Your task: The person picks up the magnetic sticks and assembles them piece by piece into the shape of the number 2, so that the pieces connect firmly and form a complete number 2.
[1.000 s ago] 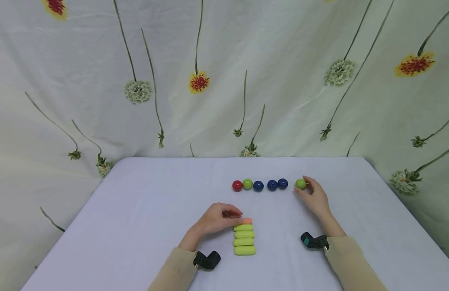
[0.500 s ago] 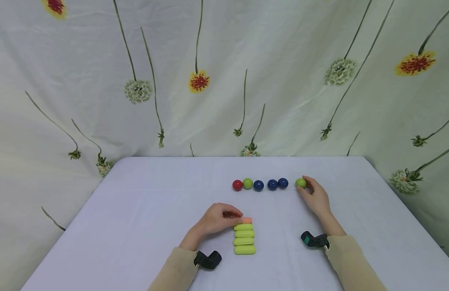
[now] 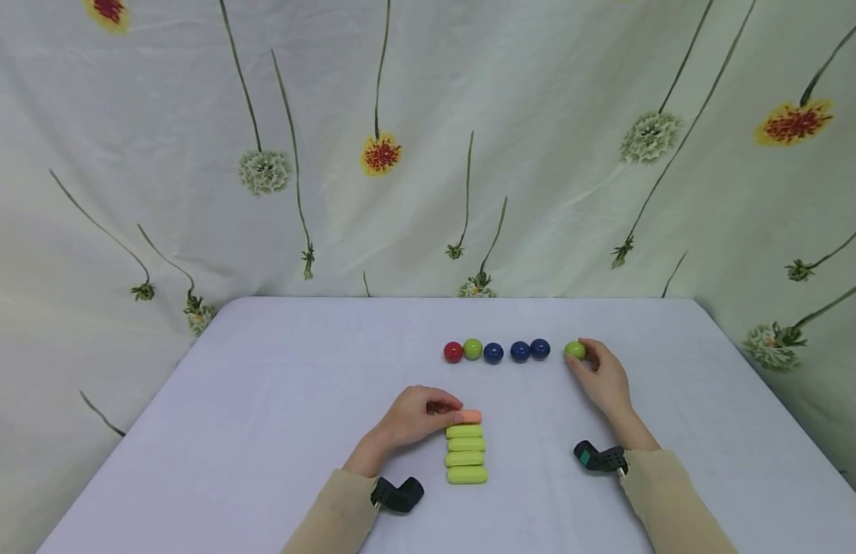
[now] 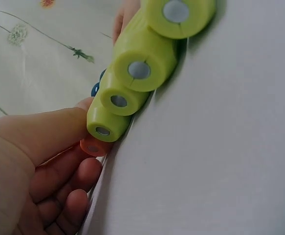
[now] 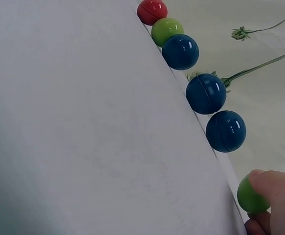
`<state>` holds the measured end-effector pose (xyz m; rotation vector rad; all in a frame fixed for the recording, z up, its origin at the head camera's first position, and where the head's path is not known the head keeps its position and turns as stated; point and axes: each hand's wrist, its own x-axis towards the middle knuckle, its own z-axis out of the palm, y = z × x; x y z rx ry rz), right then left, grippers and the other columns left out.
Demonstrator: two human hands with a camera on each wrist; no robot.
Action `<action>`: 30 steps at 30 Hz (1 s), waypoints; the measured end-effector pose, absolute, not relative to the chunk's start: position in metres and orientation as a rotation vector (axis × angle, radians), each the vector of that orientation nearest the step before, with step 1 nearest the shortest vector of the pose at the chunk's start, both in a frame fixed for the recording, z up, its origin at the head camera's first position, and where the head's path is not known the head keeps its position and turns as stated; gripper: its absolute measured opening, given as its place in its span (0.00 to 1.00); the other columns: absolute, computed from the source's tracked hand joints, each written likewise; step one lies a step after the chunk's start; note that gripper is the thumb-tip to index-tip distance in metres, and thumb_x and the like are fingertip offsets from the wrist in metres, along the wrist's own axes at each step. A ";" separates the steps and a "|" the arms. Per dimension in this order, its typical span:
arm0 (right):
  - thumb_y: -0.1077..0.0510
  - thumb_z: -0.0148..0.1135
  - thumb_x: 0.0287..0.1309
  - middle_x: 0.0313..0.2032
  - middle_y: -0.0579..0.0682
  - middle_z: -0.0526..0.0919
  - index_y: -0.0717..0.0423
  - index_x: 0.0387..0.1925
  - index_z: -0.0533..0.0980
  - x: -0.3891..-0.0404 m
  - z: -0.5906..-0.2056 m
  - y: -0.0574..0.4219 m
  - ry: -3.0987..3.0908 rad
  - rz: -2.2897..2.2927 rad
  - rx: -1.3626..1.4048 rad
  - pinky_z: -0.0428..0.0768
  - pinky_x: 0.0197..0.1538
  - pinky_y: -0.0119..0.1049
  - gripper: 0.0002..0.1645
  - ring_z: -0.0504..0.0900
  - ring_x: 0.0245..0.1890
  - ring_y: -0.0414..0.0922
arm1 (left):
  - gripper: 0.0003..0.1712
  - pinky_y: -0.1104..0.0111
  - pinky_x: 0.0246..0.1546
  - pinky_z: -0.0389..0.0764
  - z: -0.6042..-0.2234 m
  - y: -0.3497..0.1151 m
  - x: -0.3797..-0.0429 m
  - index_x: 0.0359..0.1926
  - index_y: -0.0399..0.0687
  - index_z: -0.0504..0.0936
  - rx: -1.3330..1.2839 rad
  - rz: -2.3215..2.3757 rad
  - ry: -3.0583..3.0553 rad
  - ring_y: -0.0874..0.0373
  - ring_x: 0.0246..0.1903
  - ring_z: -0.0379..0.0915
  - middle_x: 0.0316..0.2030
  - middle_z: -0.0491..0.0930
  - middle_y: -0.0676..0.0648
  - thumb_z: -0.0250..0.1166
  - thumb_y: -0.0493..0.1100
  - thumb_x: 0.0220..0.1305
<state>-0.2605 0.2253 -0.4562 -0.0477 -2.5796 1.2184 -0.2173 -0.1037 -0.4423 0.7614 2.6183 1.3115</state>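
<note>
We see the orange rod lying at the far end of a short column, its left end pinched between thumb and fingers of the left grip. On the rod's near side, running back towards us, four yellow-green rods lie side by side, their left ends to the right of that grip. Farther off and to the right, the right grip pinches the end green ball between thumb and fingers. To the left of this grip, past a small gap, we find two blue balls close together, then after another gap a third blue ball, a second green ball and a red ball, close-set. White worktop stretches widely leftward from the left grip, and a broad strip of it separates the column from the right forearm. Its far edge runs beyond the right grip, with its slanting right edge well to that grip's right. Behind both grips, we see black wrist devices at the cuffs of the beige sleeves; past the far edge hangs a flowered curtain.
</note>
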 end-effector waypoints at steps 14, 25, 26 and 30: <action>0.50 0.64 0.57 0.44 0.61 0.78 0.63 0.53 0.72 -0.256 -0.459 0.225 -2.518 1.268 -0.123 0.70 0.47 0.40 0.28 0.75 0.45 0.52 | 0.16 0.72 0.33 0.73 -0.447 -0.100 -0.220 0.40 0.49 0.86 0.735 1.294 2.694 0.64 0.31 0.71 0.33 0.81 0.59 0.67 0.53 0.58; 0.53 0.63 0.55 0.39 0.59 0.78 0.65 0.46 0.73 -0.253 -0.457 0.223 -2.603 1.208 -0.059 0.72 0.42 0.39 0.23 0.75 0.38 0.51 | 0.16 0.72 0.32 0.74 -0.448 -0.099 -0.220 0.40 0.49 0.86 0.758 1.306 2.735 0.65 0.30 0.72 0.33 0.81 0.58 0.67 0.54 0.57; 0.53 0.63 0.54 0.38 0.59 0.78 0.65 0.46 0.73 -0.253 -0.457 0.223 -2.613 1.199 -0.048 0.72 0.42 0.39 0.22 0.75 0.38 0.51 | 0.16 0.72 0.32 0.74 -0.448 -0.099 -0.220 0.40 0.49 0.86 0.758 1.314 2.735 0.66 0.30 0.72 0.33 0.81 0.59 0.67 0.54 0.57; 0.54 0.63 0.53 0.38 0.59 0.78 0.65 0.45 0.73 -0.254 -0.457 0.222 -2.628 1.212 -0.022 0.72 0.42 0.40 0.22 0.75 0.38 0.51 | 0.17 0.72 0.32 0.75 -0.449 -0.097 -0.222 0.40 0.50 0.86 0.764 1.342 2.732 0.65 0.30 0.72 0.32 0.81 0.60 0.67 0.55 0.57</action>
